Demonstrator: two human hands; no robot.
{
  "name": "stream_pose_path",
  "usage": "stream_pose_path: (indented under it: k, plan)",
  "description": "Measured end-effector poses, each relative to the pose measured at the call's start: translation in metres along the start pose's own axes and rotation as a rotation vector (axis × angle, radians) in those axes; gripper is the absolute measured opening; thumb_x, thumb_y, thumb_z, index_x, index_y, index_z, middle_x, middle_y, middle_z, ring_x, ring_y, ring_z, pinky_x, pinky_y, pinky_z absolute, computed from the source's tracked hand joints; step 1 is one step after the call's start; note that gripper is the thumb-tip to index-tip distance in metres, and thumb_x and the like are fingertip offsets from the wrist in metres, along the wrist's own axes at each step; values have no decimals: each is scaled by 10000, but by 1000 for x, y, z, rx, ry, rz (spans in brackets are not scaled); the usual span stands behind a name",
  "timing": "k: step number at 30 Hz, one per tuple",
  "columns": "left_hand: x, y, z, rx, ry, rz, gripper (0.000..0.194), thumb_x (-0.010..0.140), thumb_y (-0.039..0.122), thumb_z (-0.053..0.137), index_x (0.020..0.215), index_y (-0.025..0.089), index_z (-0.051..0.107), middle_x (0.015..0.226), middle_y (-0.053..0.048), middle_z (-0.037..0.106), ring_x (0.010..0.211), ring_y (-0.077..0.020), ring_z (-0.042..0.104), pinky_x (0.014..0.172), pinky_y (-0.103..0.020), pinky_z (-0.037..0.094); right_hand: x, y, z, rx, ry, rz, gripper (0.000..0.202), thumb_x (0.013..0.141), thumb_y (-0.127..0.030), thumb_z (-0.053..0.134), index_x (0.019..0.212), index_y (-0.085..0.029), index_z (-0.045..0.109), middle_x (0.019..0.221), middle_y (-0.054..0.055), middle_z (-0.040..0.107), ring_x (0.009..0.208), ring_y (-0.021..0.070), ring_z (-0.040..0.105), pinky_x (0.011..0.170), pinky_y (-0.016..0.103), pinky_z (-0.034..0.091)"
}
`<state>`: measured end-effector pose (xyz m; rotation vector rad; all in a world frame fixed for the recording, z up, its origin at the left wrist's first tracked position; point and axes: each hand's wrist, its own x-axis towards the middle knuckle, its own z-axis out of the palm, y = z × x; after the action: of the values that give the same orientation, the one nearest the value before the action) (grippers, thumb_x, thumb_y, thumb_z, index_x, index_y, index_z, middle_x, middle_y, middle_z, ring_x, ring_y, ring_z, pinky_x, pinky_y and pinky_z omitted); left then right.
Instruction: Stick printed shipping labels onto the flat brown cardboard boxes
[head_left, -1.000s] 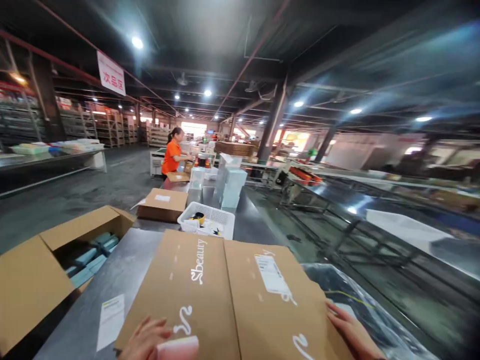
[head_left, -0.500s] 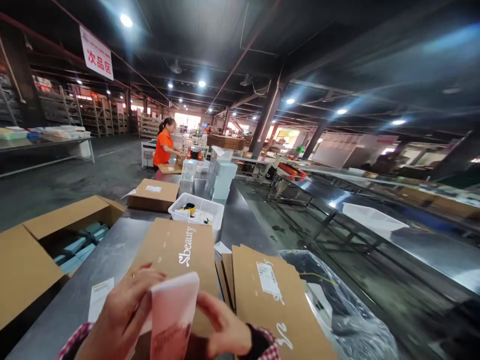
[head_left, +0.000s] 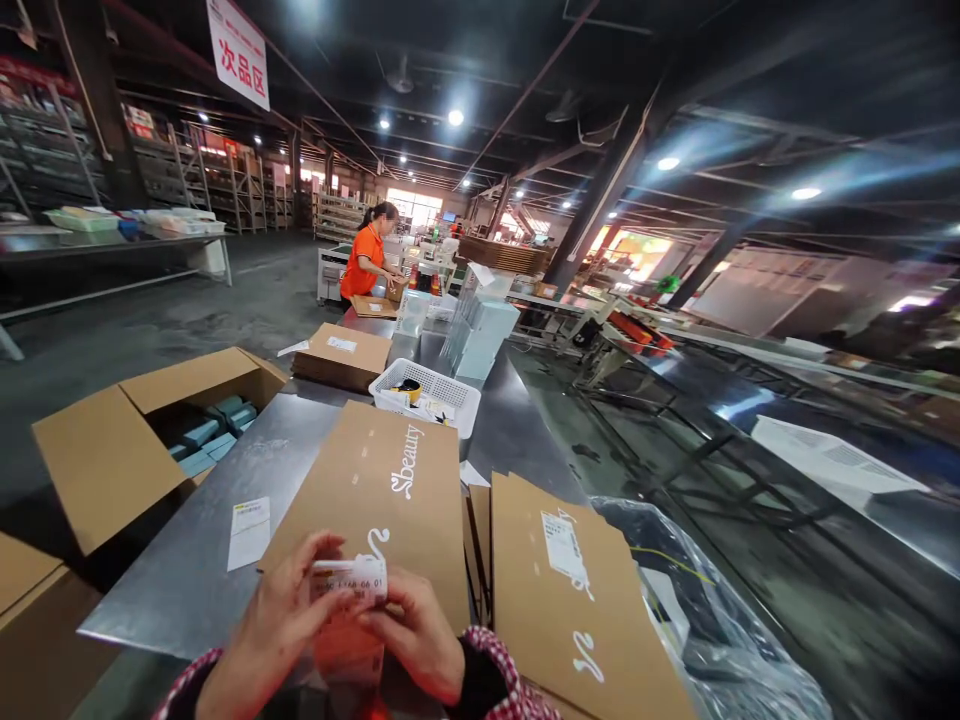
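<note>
Head view: both hands now hold the strip of labels (head_left: 349,580), low in the middle of the frame. The left hand (head_left: 270,625) curls around it with its thumb across the front. The right hand (head_left: 426,622) pinches its right edge, so both grips are nearly closed. A second ago, the right hand was on the brown cardboard pile (head_left: 532,610) at the lower right. That pile now sits apart from the flat box (head_left: 356,475) beside it. Work seems to have turned from cardboard to labels.
</note>
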<state>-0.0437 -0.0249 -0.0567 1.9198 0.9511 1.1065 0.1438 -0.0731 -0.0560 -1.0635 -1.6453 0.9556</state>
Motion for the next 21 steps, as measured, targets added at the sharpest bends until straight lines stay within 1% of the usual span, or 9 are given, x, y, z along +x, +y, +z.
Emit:
stream_pose_path:
  k: [2, 4, 6, 8, 12, 16, 18, 19, 21]
  plan:
    - [-2, -4, 7, -74, 2, -67, 377, 782, 513, 609, 1000, 207, 584, 849, -29, 728, 826, -203, 713, 716, -278, 590, -1, 0, 0, -49, 63, 32, 284, 773, -408, 675, 972, -206, 665, 923, 36, 666, 839, 181, 607, 790, 297, 481]
    - [-2, -7, 9, -104, -33, -90, 325, 821, 453, 584, 1048, 224, 546, 845, -13, 731, 839, -189, 713, 734, -261, 580, 1, -2, -4, -123, 126, 23, 420, 730, -427, 713, 1080, -212, 628, 955, 46, 650, 845, 185, 600, 777, 302, 482]
    - [-2, -8, 10, -95, -87, -86, 329, 858, 403, 548, 1140, 243, 488, 888, -7, 742, 874, -172, 709, 775, -248, 563, 5, -5, -10, -189, 148, -33, 335, 762, -421, 686, 1021, -210, 661, 913, 48, 654, 840, 182, 598, 776, 298, 472]
    - [-1, -11, 12, -61, -97, -64, 362, 871, 394, 530, 1192, 251, 445, 907, -1, 748, 874, -161, 710, 771, -234, 555, 12, -8, -14, -227, 144, -64, 207, 822, -397, 627, 868, -207, 695, 812, 39, 656, 783, 165, 596, 738, 280, 464]
    - [8, -22, 19, 19, -14, -61, 438, 855, 438, 535, 1217, 222, 415, 767, 24, 731, 718, -156, 711, 644, -226, 553, 21, -5, -12, -256, 194, -45, 197, 848, -390, 596, 830, -215, 686, 780, 27, 641, 732, 148, 569, 680, 262, 449]
    - [17, -23, 19, 108, 50, -80, 527, 840, 481, 543, 1255, 182, 419, 584, 66, 620, 564, -163, 652, 561, -249, 539, 28, 4, -9, -289, 209, -72, 226, 895, -371, 519, 798, -202, 633, 793, 28, 610, 769, 146, 551, 699, 263, 438]
    - [19, -21, 14, 120, -22, -66, 426, 868, 480, 500, 1190, 201, 512, 625, 46, 638, 589, -159, 647, 579, -241, 538, 36, 7, -17, -284, 203, -79, 249, 912, -380, 474, 798, -196, 598, 764, 24, 591, 739, 142, 541, 684, 267, 440]
    - [19, -22, 10, 116, -74, -51, 352, 892, 468, 461, 1108, 215, 575, 674, 28, 664, 628, -155, 654, 601, -231, 537, 43, 8, -25, -258, 235, -70, 260, 915, -396, 456, 808, -195, 582, 735, 17, 575, 698, 137, 533, 654, 266, 442]
    - [17, -27, 2, 141, -141, -21, 341, 935, 426, 383, 884, 224, 653, 721, 13, 692, 660, -144, 656, 605, -203, 524, 64, 12, -52, -180, 370, -35, 284, 902, -445, 446, 812, -195, 547, 663, -7, 523, 590, 123, 496, 561, 257, 431]
